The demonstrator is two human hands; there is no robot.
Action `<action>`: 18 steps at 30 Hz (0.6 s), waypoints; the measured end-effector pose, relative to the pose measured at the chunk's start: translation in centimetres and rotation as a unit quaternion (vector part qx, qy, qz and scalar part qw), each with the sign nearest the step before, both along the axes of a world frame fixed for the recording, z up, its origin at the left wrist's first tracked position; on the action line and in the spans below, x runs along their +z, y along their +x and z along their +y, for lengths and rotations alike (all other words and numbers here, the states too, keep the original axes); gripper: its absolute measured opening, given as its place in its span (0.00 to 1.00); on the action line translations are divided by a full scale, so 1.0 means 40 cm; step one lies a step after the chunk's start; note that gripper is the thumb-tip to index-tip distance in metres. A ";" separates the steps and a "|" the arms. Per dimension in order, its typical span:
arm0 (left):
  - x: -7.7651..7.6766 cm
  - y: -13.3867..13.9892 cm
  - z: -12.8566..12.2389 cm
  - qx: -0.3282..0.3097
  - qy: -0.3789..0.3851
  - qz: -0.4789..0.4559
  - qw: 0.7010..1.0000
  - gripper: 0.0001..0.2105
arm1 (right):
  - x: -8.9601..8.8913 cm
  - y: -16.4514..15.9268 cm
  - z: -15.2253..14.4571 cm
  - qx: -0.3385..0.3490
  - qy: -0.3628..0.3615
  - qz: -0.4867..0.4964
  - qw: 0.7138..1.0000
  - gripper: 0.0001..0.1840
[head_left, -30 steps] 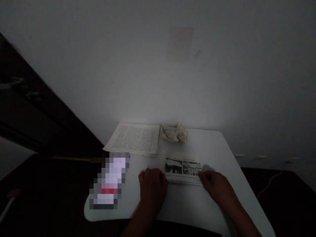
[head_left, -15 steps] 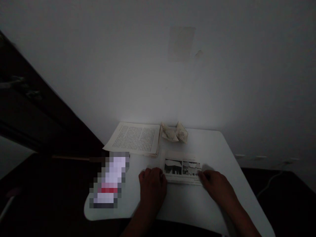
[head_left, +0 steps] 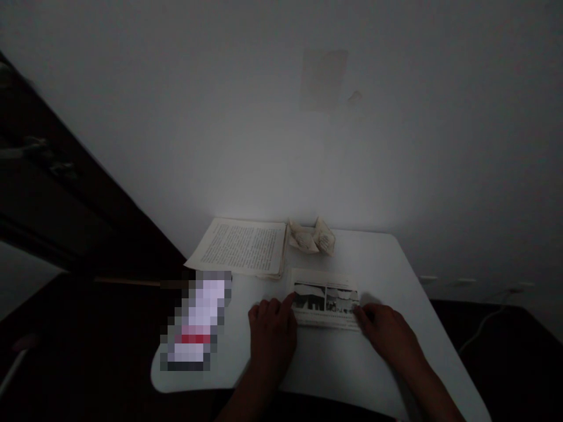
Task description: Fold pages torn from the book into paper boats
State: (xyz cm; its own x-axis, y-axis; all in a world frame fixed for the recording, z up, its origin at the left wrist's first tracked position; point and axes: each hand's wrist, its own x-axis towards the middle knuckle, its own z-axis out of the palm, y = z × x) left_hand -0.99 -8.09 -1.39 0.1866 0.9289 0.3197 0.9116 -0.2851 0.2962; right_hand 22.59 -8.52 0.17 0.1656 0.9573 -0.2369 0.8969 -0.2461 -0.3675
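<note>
A folded sheet of printed paper [head_left: 323,316] with two dark photographs lies flat on the white table in front of me. My left hand [head_left: 272,328] rests at its left edge, with one digit stretched out onto the paper beside the photograph and apart from the other, bent fingers. At the right edge, my right hand [head_left: 385,325] pinches the paper between thumb and fingers. Behind the sheet stands a folded paper shape [head_left: 311,236] with pointed corners, made of printed paper.
A stack of printed pages [head_left: 241,246] lies at the table's back left. Nearer me on the left is a phone [head_left: 196,316], blurred by pixels. The white table [head_left: 378,252] meets a pale wall [head_left: 197,135]. A dark door [head_left: 57,176] stands at the left.
One digit of my left hand has moved up and out along the paper's left edge, away from the other fingers. My right hand and the paper have hardly moved.
</note>
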 end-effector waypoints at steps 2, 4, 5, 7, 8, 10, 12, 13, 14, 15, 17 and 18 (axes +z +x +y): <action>0.002 -0.001 -0.001 -0.004 -0.010 0.002 1.000 0.15 | 0.001 -0.001 0.000 0.002 0.000 -0.001 1.000 0.22; 0.003 -0.002 -0.001 -0.005 -0.017 0.004 1.000 0.14 | 0.003 -0.002 -0.001 0.002 0.000 -0.002 1.000 0.22; 0.003 -0.002 -0.001 -0.005 -0.020 0.006 1.000 0.14 | 0.004 -0.003 -0.001 0.001 0.001 -0.001 1.000 0.23; 0.003 -0.002 -0.001 -0.007 -0.022 0.007 1.000 0.14 | 0.006 -0.004 -0.002 0.001 0.003 0.004 1.000 0.23; 0.003 -0.002 0.000 -0.008 -0.023 0.008 1.000 0.14 | 0.006 -0.004 -0.001 0.001 0.003 0.007 1.000 0.23; 0.004 -0.001 0.000 -0.009 -0.021 0.007 1.000 0.16 | 0.005 -0.003 -0.001 0.002 0.004 0.008 1.000 0.23; 0.005 0.000 0.000 -0.009 -0.017 0.001 1.000 0.18 | 0.003 -0.001 0.000 0.004 0.002 0.007 1.000 0.22; 0.005 0.000 0.000 -0.010 -0.016 -0.002 1.000 0.19 | 0.001 -0.001 0.000 0.005 0.004 0.008 1.000 0.22; 0.004 0.001 0.000 -0.011 -0.014 -0.005 1.000 0.20 | 0.000 0.000 0.000 0.005 0.005 0.008 1.000 0.22; 0.002 0.001 0.001 -0.015 -0.012 -0.008 1.000 0.20 | -0.001 0.000 0.000 0.005 0.005 0.008 1.000 0.22; -0.004 0.000 0.002 -0.030 -0.008 -0.011 0.999 0.21 | -0.002 -0.001 0.000 0.003 0.004 0.005 1.000 0.22; -0.008 0.000 0.002 -0.042 -0.007 -0.011 0.999 0.21 | -0.001 -0.001 -0.001 0.003 0.004 0.004 1.000 0.22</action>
State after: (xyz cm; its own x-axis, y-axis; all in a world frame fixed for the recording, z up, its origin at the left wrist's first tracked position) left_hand -1.01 -8.00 -1.73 0.2579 0.9145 0.3119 0.8778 -0.3566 0.3197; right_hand 22.54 -8.54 0.11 0.1580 0.9602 -0.2303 0.8957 -0.2375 -0.3760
